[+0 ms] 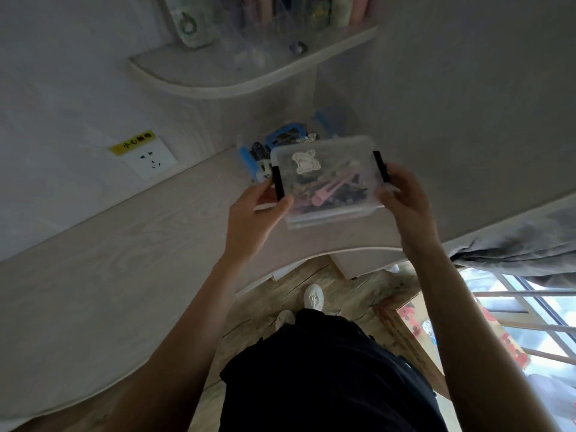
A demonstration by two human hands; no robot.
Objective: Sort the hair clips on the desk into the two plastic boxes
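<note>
A clear plastic box [327,169] with black side latches, a lid on top and a pale sticker is held just above the desk [131,254]. Pink and dark hair clips [324,194] show through its walls. My left hand [258,213] grips its left end at the latch. At the right end, my right hand [402,198] grips the other latch. Behind it stands a second clear box [265,151] with blue latches and a blue handle, dark clips inside, partly hidden by the held box.
A curved shelf [218,79] with bottles and a clear organiser hangs above the desk corner. A wall socket [149,160] with a yellow label sits at the left. Below are the wooden floor, my feet, a cardboard box [436,332] and a grey curtain at right.
</note>
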